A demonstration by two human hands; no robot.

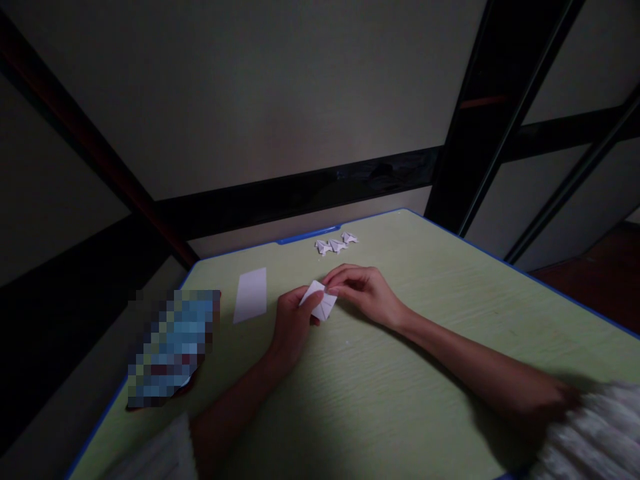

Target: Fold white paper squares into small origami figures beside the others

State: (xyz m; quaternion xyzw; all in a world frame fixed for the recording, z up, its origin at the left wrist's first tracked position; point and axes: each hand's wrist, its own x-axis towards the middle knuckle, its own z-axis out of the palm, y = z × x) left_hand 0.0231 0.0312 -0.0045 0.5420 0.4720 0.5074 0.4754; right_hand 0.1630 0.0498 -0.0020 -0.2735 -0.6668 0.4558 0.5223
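Note:
Above the middle of the table, my left hand (294,320) grips a small square of folded white paper (324,307), thumb pressed on its face. Crease lines run across the paper. My right hand (364,290) pinches the paper's upper right edge between thumb and forefinger. Beyond my hands, three small folded paper figures (337,246) stand in a row near the table's far edge. Left of my left hand lies a flat white sheet of paper (251,295). What my left fingers do under the paper is mostly hidden.
The pale green table (430,373) has a blue rim and a blue strip (309,235) at its far edge. A blurred-out blue object (175,350) lies at the left edge. Light panels with dark bands (310,180) rise right behind the table.

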